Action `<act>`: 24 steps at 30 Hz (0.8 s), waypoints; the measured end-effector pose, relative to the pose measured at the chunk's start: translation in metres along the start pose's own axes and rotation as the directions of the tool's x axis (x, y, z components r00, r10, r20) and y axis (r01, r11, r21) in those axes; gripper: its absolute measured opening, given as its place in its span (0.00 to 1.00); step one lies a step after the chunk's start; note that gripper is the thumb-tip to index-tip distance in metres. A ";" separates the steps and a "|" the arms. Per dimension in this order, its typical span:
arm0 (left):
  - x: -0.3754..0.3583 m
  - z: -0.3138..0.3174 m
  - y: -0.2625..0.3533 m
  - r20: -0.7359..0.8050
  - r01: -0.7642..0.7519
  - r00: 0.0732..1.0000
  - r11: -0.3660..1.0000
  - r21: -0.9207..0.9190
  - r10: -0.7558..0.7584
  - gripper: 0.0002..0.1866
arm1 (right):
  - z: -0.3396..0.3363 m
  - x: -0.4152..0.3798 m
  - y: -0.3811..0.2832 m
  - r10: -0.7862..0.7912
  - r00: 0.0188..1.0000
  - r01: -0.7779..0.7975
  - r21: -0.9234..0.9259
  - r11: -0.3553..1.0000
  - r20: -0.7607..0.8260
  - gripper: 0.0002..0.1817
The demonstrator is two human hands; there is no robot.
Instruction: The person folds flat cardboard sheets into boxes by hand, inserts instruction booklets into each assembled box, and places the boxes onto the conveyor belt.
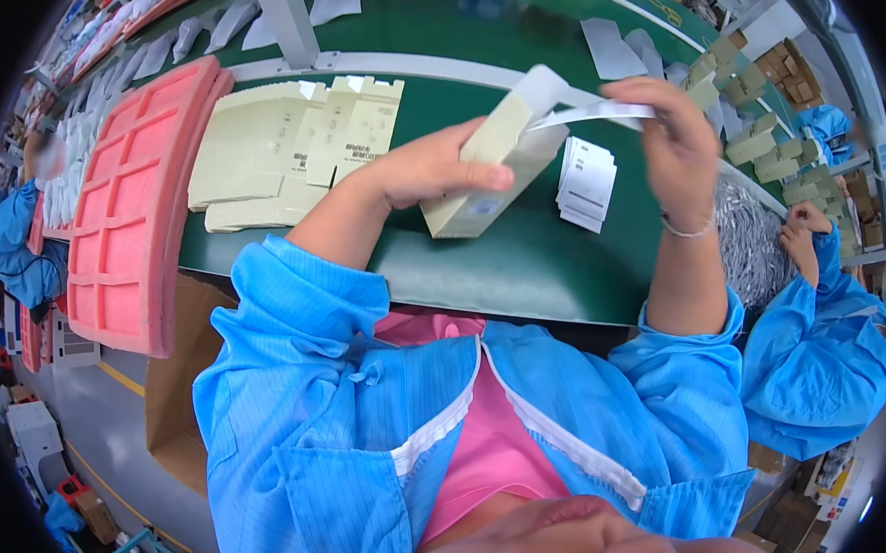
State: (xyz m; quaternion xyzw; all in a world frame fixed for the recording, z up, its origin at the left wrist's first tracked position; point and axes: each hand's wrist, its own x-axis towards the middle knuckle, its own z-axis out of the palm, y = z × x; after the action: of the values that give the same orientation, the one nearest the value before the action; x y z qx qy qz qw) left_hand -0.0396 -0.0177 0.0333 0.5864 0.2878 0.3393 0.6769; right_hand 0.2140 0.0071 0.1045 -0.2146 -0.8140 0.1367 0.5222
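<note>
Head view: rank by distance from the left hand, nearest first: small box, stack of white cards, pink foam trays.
1. small box: gripped in the left hand.
2. stack of white cards: on the green belt, just right of the box.
3. pink foam trays: stood at the belt's far left edge.

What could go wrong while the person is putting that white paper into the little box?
The white paper strip in the right hand looks thin and bent, so it might crumple or tear at the opening of the box. The left hand grips the box around its middle above the green table, so a hard squeeze could dent it. The small stack of cards lies just beneath the hands, so a bump might scatter it.
</note>
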 end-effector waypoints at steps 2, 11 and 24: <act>0.000 -0.002 -0.002 0.053 -0.050 0.997 0.998 0.034 0.048 0.45 | 0.023 0.005 -0.003 0.212 0.914 -0.190 -0.096 0.977 0.346 0.10; 0.011 -0.028 -0.012 -0.403 0.273 0.662 0.298 0.915 0.632 0.51 | 0.051 0.019 0.067 -0.013 0.986 0.075 -0.371 0.926 0.168 0.08; 0.008 -0.020 -0.025 -0.430 0.367 0.883 0.297 0.882 0.188 0.47 | -0.010 0.005 0.159 -0.013 0.940 -0.227 -0.650 0.725 -0.342 0.16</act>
State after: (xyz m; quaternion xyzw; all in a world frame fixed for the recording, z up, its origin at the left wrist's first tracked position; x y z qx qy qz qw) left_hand -0.0476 -0.0014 0.0055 0.7547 0.6149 0.1902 0.1272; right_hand 0.2542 0.1480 0.0414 -0.4573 -0.6963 -0.1774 0.5240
